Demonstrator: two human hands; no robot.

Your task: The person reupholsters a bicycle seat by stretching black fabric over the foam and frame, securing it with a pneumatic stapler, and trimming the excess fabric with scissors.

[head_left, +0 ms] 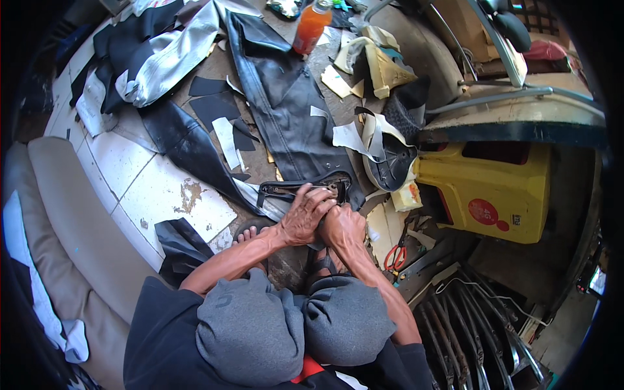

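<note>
Low in front of me, between my feet, lies a narrow black frame piece (268, 188) with a dark hollow and what look like metal parts inside. My left hand (305, 211) rests on its near edge, fingers stretched out over it. Close beside it, my right hand (344, 229) is closed in a fist at the piece's near right end; whatever it grips is hidden. A long black leatherette sheet (283, 107) with stitched seams runs away from the piece. Red-handled scissors (396, 257) lie on the floor right of my right forearm.
A yellow plastic crate (504, 188) stands at right, near a bundle of metal tubes (465, 325). Black fabric scraps (211, 101) and a foam piece (383, 68) litter the floor. An orange bottle (312, 29) stands at the far side. Beige cushions (81, 214) lie left.
</note>
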